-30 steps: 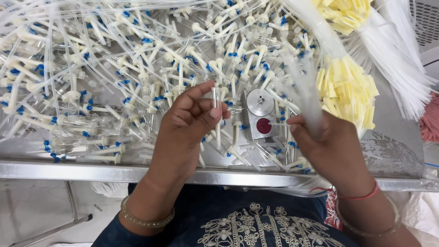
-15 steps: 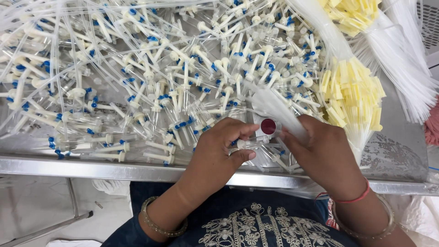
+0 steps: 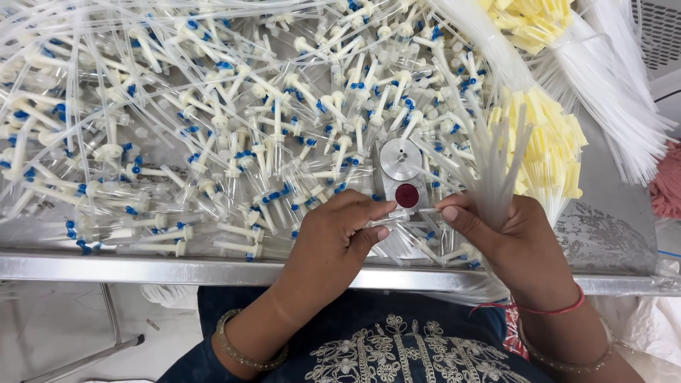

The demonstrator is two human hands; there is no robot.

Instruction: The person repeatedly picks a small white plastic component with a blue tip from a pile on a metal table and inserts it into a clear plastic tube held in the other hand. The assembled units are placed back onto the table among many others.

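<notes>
The left hand (image 3: 340,230) is pinching a thin clear tube (image 3: 403,216) between thumb and forefinger, fingers closed down to a fine grip. The right hand (image 3: 507,237) is clasping a bundle of clear tubes (image 3: 496,159) that is fanning upward out of its fist, with its thumb pressing toward the same thin piece. The two hands are meeting just in front of a small metal fixture (image 3: 402,177) with a round silver disc and a dark red button, standing on the tabletop (image 3: 610,241) near its front edge. Whether the tube end is already touching the fixture is too fine to tell.

Doing this step well looks like a matter of control at the fingertips: keeping the pinch close to the tube's free end so it is not bending, and keeping the bundle gripped loosely enough that only one tube is sliding free at a time. The wrists are probably best kept resting low by the steel edge (image 3: 142,268) for steadiness.

Behind the hands, a deep heap of white-and-blue connectors (image 3: 234,135) with clear tubing is covering most of the tabletop. It could snag a stray tube, so working tight to the fixture seems wise. Yellow-tipped bundles (image 3: 553,142) are lying to the right.
</notes>
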